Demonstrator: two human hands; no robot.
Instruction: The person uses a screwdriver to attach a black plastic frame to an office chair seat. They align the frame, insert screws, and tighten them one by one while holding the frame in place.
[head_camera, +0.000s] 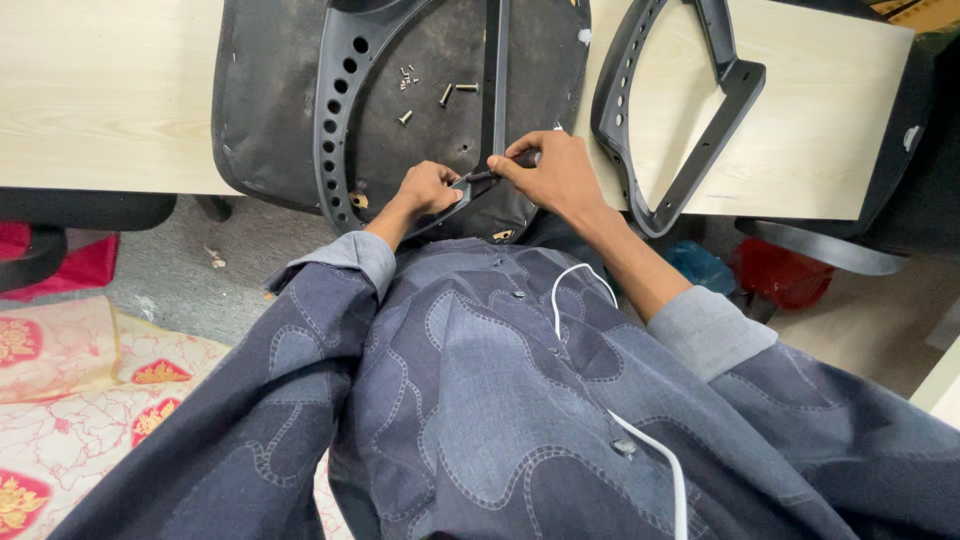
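floor at left: you had a patterned cloth (60, 400) in cream, red and gold spread on the grey floor, with a red cushion (85, 265) tucked under the table edge.
table: a pale wood-grain table (100, 100) ran across the top of your view, its near edge facing you.
seat pan: the black chair seat (270, 110) lay upside down on the table, overhanging the near edge toward you.
screws: loose screws (445, 95) sat on the seat's underside, well apart from your hands.
left hand: your left hand (428, 188) was curled shut, pressing on the lower end of the black armrest bracket (335, 120) at the seat's near edge.
right hand: your right hand (555, 172) pinched a slim dark tool (480, 175) between thumb and fingers, its tip just beside your left hand.
second armrest: another black armrest frame (700, 130) lay loose on the table to the right.
floor at right: a blue and a red object showed below the table; too hidden to name.
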